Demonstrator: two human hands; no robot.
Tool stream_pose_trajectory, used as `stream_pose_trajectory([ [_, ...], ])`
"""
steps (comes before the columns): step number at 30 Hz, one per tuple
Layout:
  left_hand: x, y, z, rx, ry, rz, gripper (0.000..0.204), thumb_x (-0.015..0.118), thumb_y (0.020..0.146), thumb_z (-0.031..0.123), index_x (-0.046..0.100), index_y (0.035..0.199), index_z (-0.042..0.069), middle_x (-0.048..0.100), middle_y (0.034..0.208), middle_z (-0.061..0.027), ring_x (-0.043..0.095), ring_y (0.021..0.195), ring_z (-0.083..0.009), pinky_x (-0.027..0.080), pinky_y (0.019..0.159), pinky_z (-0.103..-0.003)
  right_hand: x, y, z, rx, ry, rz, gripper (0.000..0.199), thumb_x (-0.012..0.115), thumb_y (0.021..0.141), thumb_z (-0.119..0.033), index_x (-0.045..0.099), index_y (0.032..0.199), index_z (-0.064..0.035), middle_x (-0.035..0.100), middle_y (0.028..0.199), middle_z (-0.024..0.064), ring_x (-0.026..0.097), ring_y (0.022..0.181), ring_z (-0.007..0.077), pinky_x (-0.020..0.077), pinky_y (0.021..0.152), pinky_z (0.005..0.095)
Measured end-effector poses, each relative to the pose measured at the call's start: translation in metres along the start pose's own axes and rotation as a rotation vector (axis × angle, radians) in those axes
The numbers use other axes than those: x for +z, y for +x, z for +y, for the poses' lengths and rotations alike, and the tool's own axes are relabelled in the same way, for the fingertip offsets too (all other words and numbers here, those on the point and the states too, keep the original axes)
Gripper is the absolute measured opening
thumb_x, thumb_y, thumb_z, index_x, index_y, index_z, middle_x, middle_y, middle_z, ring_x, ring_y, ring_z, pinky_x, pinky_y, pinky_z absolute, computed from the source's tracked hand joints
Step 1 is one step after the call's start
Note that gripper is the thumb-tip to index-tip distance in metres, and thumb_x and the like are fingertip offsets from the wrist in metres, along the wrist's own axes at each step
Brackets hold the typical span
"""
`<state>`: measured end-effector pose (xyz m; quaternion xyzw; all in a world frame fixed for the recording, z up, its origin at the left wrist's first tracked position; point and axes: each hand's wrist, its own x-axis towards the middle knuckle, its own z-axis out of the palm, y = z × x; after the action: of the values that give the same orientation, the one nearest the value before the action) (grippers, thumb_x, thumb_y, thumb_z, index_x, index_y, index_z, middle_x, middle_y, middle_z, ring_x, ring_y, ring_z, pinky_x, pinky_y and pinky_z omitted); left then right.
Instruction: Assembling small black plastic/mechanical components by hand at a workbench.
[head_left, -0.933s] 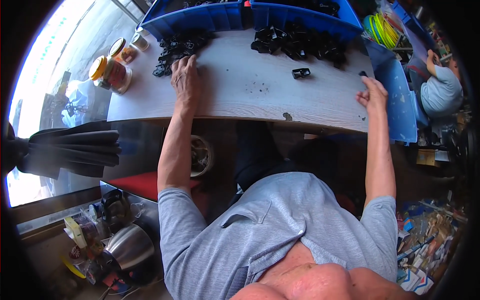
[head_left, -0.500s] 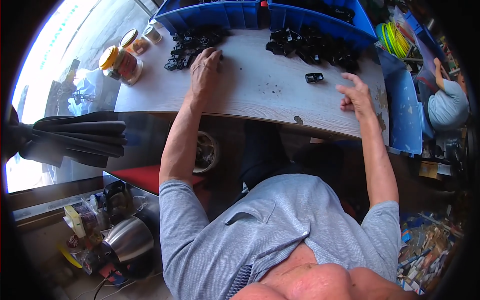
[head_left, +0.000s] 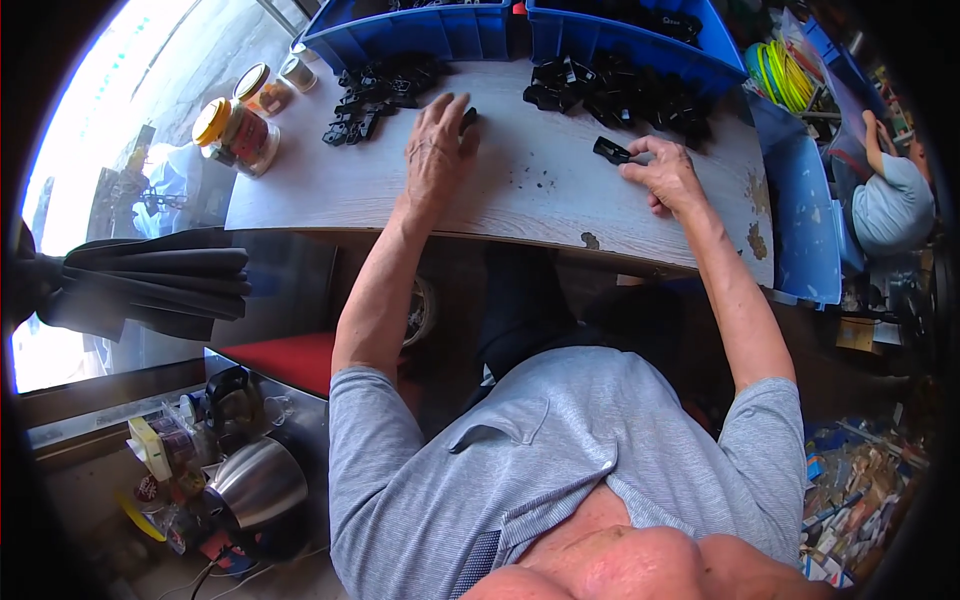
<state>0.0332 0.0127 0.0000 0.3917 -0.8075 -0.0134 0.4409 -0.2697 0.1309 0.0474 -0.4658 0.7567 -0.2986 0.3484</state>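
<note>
Now, layout: two heaps of small black plastic parts, the left heap (head_left: 375, 95) and the right heap (head_left: 620, 95), lie along the far edge of your pale wooden tabletop (head_left: 520, 195), one before each blue plastic bin (head_left: 420, 30), probably to keep both within reach.
Left hand (head_left: 435, 150): you rest it flat, fingers spread, fingertips touching a single black part (head_left: 468, 118) beside the left heap; nothing gripped.
Right hand (head_left: 665, 175): you curl it loosely, fingertips pinching a lone black plastic clip (head_left: 610, 151) lying on the wood near the right heap.

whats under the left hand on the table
A small black plastic part pokes out past the left hand at its fingertips. The palm covers the tabletop below, hiding anything else there.
</note>
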Motion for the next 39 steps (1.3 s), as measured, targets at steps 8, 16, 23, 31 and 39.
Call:
stream_pose_trajectory([
  [8, 0.003, -0.002, 0.003, -0.124, 0.148, -0.153, 0.021, 0.069, 0.09, 0.023, 0.074, 0.105, 0.01, 0.073, 0.096, -0.0114, 0.067, 0.093, -0.0333, 0.052, 0.084, -0.043, 0.009, -0.007, -0.012, -0.026, 0.028, -0.021, 0.037, 0.08, 0.082, -0.02, 0.066, 0.114, -0.0072, 0.05, 0.056, -0.0023, 0.047, 0.041, 0.0085, 0.0384, 0.035, 0.0269],
  [16, 0.021, -0.013, 0.066, -0.037, -0.154, -0.14, 0.021, 0.068, 0.086, 0.006, 0.073, 0.107, 0.006, 0.073, 0.101, -0.014, 0.069, 0.093, -0.0333, 0.055, 0.085, -0.041, 0.016, -0.005, -0.01, -0.023, -0.021, -0.083, 0.034, 0.078, 0.081, -0.019, 0.069, 0.112, -0.0098, 0.059, 0.064, 0.0013, 0.051, 0.043, 0.0107, 0.0436, 0.038, 0.0276],
  [23, 0.042, -0.004, 0.099, 0.181, -0.371, -0.286, 0.031, 0.069, 0.084, 0.0, 0.074, 0.113, 0.008, 0.071, 0.107, -0.0128, 0.071, 0.094, -0.032, 0.058, 0.083, -0.039, 0.017, -0.01, -0.016, -0.017, 0.006, -0.154, 0.03, 0.072, 0.081, -0.014, 0.07, 0.111, -0.01, 0.058, 0.063, 0.0011, 0.051, 0.044, 0.0113, 0.0445, 0.04, 0.0289],
  [31, 0.056, 0.002, 0.089, 0.312, -0.441, -0.4, 0.03, 0.068, 0.086, 0.001, 0.073, 0.115, 0.007, 0.072, 0.11, -0.0136, 0.07, 0.098, -0.0325, 0.058, 0.085, -0.039, 0.014, -0.011, -0.008, -0.054, 0.039, -0.158, 0.033, 0.071, 0.081, -0.012, 0.071, 0.115, -0.009, 0.059, 0.062, 0.0017, 0.053, 0.046, 0.0113, 0.0454, 0.041, 0.0278],
  [39, 0.036, -0.005, 0.099, 0.354, -0.254, -0.433, 0.044, 0.067, 0.088, 0.005, 0.066, 0.131, 0.011, 0.068, 0.124, -0.0094, 0.061, 0.12, -0.0314, 0.049, 0.102, -0.044, 0.015, -0.013, -0.006, -0.081, 0.078, -0.14, 0.028, 0.071, 0.084, -0.008, 0.069, 0.112, -0.007, 0.047, 0.056, -0.004, 0.045, 0.041, 0.0076, 0.0361, 0.037, 0.0255],
])
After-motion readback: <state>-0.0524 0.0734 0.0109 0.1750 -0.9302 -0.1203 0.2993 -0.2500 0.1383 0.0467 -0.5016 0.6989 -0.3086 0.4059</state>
